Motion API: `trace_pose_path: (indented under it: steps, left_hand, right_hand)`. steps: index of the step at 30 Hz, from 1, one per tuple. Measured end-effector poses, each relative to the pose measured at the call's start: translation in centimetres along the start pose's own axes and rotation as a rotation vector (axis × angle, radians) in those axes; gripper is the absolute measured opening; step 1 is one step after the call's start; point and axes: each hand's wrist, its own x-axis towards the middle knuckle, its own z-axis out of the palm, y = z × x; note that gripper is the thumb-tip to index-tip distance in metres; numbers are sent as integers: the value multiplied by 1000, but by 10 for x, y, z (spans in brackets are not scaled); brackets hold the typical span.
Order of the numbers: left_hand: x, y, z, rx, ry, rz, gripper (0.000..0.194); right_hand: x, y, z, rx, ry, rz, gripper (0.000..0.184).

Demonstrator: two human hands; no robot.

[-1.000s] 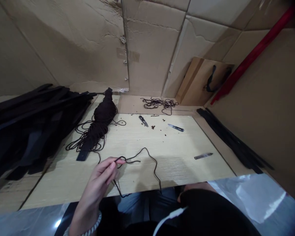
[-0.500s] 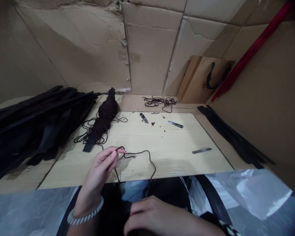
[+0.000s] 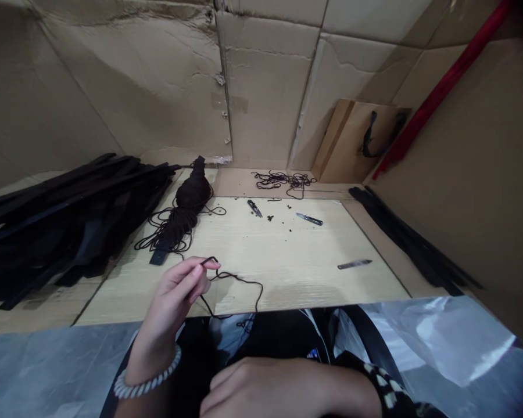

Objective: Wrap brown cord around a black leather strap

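My left hand (image 3: 181, 290) is closed over the table's front edge, pinching a thin dark cord (image 3: 260, 290) between thumb and fingers. From the fingertips the cord bends in a small arc, then runs right and drops over the edge toward my lap. My right hand (image 3: 248, 386) is low in front of my body, its back toward me and its fingers curled; whatever is inside it is hidden. Beyond my left hand lies a bundle of dark cord (image 3: 192, 194) wound on a flat dark strip (image 3: 159, 255).
Thread snips (image 3: 254, 208), a second pair of snips (image 3: 309, 219) and a thin pointed blade (image 3: 354, 264) lie on the board (image 3: 287, 255). Dark strips (image 3: 70, 226) are heaped left; others (image 3: 401, 238) lie right. Loose cord (image 3: 283, 180) and a paper bag (image 3: 348, 139) are at the back.
My right hand has moved left and slightly down. The short cord tail beside my left fingertips no longer sticks out to the right. My left hand keeps its pinch, and the view has shifted slightly.
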Motion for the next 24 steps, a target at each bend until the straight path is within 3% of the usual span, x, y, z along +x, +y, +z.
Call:
trace_pose_path:
  steps: [3,6,9,12,15,18,21,24]
  left_hand:
    - [-2,-1,-1,-13,6,2,30]
    - [-4,-1,-4,-26,10,-3,28]
    - [-3,-3,-7,-32,-6,-9,29]
    - [0,-7,-6,-11,-20,-20,31]
    - [0,-11,-1,30,-13,-38,32]
    - [-1,-15,4,58,-13,-53,31]
    - [-3,-19,5,75,-33,-74,32]
    - [-3,-21,2,105,-36,-87,32]
  right_hand:
    - [-30,-11,-17,8,11,194,40]
    - [-77,-32,-39,86,163,545,51]
    - [-114,-56,-56,62,326,717,43]
    - [-123,-68,-53,113,194,656,38]
    - [-117,-56,-26,136,-2,576,30]
    - [-120,-39,-1,125,7,454,5]
    - [-144,-36,-2,190,126,424,11]
    - [-180,-47,-16,192,193,605,20]
